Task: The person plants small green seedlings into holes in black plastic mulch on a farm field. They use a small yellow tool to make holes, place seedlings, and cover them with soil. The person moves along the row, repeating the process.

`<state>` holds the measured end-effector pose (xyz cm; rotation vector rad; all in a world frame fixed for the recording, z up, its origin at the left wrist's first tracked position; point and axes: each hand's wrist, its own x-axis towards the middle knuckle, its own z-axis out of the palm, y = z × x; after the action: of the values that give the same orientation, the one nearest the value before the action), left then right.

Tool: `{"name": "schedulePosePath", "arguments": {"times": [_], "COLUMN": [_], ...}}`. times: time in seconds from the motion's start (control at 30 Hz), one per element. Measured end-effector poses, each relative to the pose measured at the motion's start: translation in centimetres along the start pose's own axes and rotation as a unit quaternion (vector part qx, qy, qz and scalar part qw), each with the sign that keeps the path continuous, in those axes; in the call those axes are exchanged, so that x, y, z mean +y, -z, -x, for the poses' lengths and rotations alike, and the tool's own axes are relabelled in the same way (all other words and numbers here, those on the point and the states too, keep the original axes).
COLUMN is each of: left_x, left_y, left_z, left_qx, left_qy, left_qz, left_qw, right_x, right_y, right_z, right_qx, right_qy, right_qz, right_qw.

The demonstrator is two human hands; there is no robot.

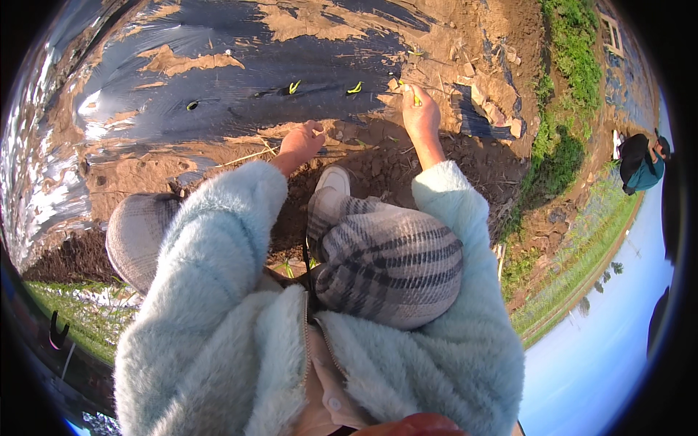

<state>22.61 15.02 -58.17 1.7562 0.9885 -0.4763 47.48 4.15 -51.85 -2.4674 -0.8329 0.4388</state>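
Black plastic mulch film (pixel 240 103) partly covered with soil lies before me, with small green seedlings (pixel 355 88) poking through holes in it. At the film's near edge my left hand (pixel 303 139) hovers with curled fingers; nothing shows in it. My right hand (pixel 420 103) is farther right, over bare soil beside the film, its fingers closed around a small yellow-green item, perhaps a seedling, mostly hidden by the fingers. Another seedling (pixel 294 86) stands in a hole beyond my left hand. A further hole (pixel 192 105) with a bit of green lies to the left.
My shoe (pixel 334 181) rests on dark soil between the hands. Dry clods (pixel 493 111) and a torn film piece lie right of my right hand. A green weedy strip (pixel 572 65) runs beyond. A person (pixel 642 163) crouches at the far right.
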Motion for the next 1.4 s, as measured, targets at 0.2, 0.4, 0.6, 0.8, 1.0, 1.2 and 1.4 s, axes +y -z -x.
{"name": "schedulePosePath", "arguments": {"times": [0.2,0.4,0.6,0.8,1.0,1.2,1.4], "left_x": [-0.8,-1.6,-3.6,-5.5,-6.3,-6.2,-11.8], "left_y": [-0.2,0.0,1.3,3.5,9.2,19.8,35.1], "left_z": [0.0,-0.3,1.3,1.5,2.3,3.5,10.1], "left_qx": [-0.016,0.004,0.005,0.061,0.120,0.192,0.400], "left_qy": [0.015,0.104,0.098,0.115,0.099,0.040,0.085], "left_qz": [0.018,0.083,0.106,0.061,0.016,-0.101,-0.096], "left_qw": [1.000,0.991,0.990,0.990,0.988,0.975,0.907], "right_x": [7.2,13.3,9.4,-4.8,-20.1,-28.6,-30.8], "right_y": [-0.1,2.8,3.7,3.8,2.5,-2.7,-10.0], "right_z": [-0.1,3.6,0.2,-6.5,-9.3,-10.1,-9.1], "right_qx": [-0.013,0.167,0.181,-0.005,-0.163,-0.201,-0.219], "right_qy": [-0.250,-0.395,-0.334,-0.120,0.090,0.163,0.163], "right_qz": [-0.449,-0.549,-0.456,-0.375,-0.198,-0.140,-0.226], "right_qw": [0.858,0.717,0.804,0.919,0.962,0.956,0.935]}}
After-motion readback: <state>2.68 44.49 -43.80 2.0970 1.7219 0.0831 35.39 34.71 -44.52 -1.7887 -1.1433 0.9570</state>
